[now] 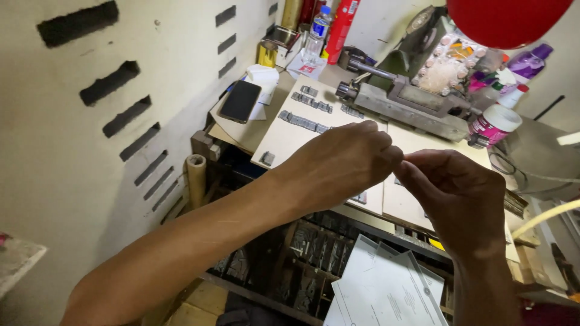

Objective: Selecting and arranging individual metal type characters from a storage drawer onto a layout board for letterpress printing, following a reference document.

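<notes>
light: soft, even, fairly bright | shadows: faint | focus: sharp centre, top-right red blob perhaps blurred

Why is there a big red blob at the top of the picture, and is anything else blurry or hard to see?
In the head view the red blob sits very near the lens, so it is out of focus; the left hand and right hand are fairly sharp, though whatever their fingertips meet on is too small to see; the compartments under the bench lie in deep shadow.

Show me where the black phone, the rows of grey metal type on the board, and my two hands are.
black phone point(240, 101), head view, middle of its dark screen.
rows of grey metal type point(303, 122), head view, on the long lower row.
left hand point(338, 162), head view, back of hand.
right hand point(456, 193), head view, back of hand.
</notes>
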